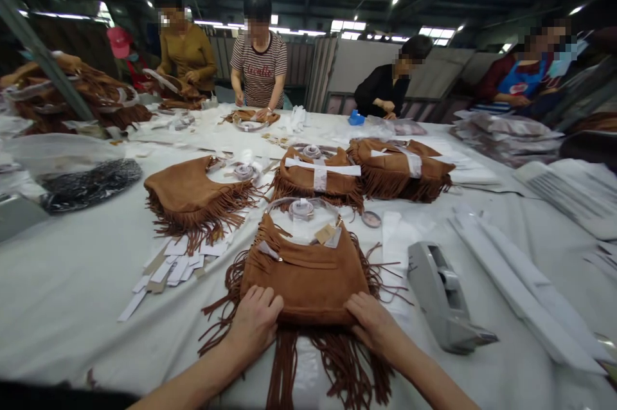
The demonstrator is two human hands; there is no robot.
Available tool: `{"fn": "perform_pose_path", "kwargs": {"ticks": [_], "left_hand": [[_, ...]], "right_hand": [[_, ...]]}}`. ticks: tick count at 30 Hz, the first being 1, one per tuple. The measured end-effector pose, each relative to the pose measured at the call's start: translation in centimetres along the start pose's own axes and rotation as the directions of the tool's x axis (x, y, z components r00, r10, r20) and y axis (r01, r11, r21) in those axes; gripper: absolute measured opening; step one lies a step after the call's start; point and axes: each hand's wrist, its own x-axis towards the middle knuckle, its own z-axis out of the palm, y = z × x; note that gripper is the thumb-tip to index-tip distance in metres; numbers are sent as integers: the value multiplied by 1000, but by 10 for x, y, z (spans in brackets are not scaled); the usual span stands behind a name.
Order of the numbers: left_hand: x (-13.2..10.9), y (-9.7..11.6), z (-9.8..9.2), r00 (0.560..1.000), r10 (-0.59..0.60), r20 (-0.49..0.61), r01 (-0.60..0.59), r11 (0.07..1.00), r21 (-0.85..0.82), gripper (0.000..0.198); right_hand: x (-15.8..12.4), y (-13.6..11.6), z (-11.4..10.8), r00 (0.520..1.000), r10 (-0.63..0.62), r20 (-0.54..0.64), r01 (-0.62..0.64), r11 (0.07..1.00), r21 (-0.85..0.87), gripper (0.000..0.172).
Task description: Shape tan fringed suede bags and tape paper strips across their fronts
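Observation:
A brown suede-like handbag (313,278) with long fringes lies flat in front of me, its strap end pointing away. My left hand (258,315) grips its lower left edge with curled fingers. At the lower right edge my right hand (373,320) is closed on the bag in the same way. A zipper crosses the bag's upper part, and a tan tag (325,233) lies near its opening. Fringes hang out on both sides and below, between my forearms. A coiled strap wrapped in clear plastic (301,207) rests just beyond the opening.
A grey tape dispenser (436,294) stands right of the bag. Paper strips (176,268) lie left, below another fringed bag (187,191). Two bundled bags (321,172) sit behind. A tape roll (371,219) and long white sheets (520,281) lie right. Several people work across the table.

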Motion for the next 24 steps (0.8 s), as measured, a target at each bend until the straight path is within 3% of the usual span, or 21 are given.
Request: {"fn": "perform_pose_path", "kwargs": {"ticks": [5,10,13,19,24], "left_hand": [[12,-5,3,995,27,100,-20,998,-64,19],[18,6,-16,977,60,204,-52,998,-47,37],[21,17,-21,967,127,219,-119,992,-52,35],[34,22,-7,925,201,323,-204,979,-25,23],[40,18,0,927,154,341,-166,986,7,23]], "right_hand": [[8,-1,6,999,29,-20,-29,999,30,31],[12,-21,-9,997,-8,77,6,999,35,50],[16,-31,-14,989,-32,141,31,999,10,56],[31,-29,-12,952,-24,304,46,997,-64,57],[38,-23,3,968,9,250,17,995,-102,54]]}}
